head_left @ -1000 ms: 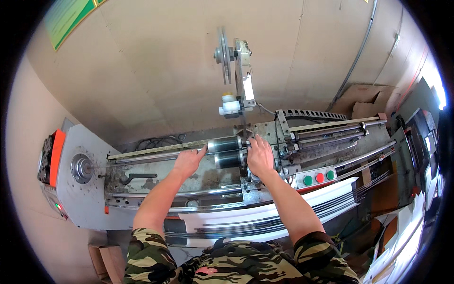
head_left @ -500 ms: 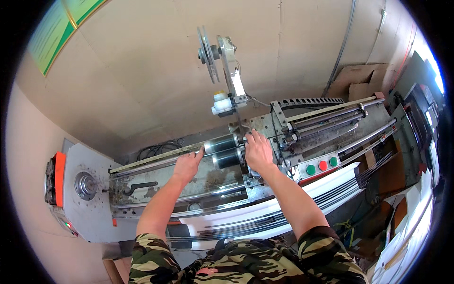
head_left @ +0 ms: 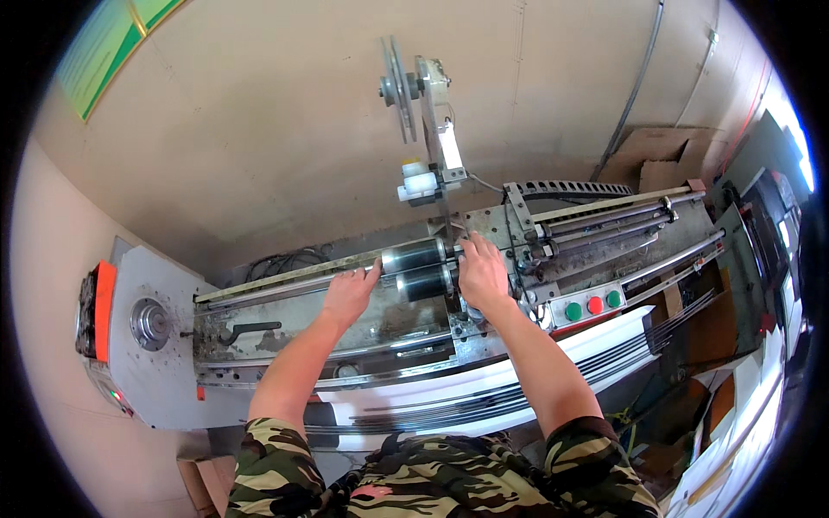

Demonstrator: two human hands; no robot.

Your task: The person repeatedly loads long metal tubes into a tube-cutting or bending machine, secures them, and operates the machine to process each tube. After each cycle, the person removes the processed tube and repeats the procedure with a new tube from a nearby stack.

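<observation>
Two dark, shiny metal rollers (head_left: 421,283) lie side by side on the machine's sliding carriage (head_left: 471,349). Beside their left end is my left hand (head_left: 350,292), fingers curled and fingertips at the end of the rear roller; what they pinch is hidden. My right hand (head_left: 482,269) bends its fingers just past the rollers' right end, by a small bracket. Whatever is between its fingertips is too small to make out. Above the carriage rises an arm carrying a spool-like disc (head_left: 398,89) and a white bottle with a yellow cap (head_left: 418,181).
Green and red push buttons (head_left: 595,305) sit on the carriage's front right. Several thin dark rods (head_left: 518,399) lie on a white sheet along the front. A hook spanner (head_left: 252,329) rests on the bed, near the grey headstock (head_left: 177,363). Cardboard (head_left: 648,155) leans at the back wall.
My view has shifted slightly, so the machine sits a little further right. The left index finger, stretched toward the rollers before, is now curled in. My right hand stays by the rollers' right end.
</observation>
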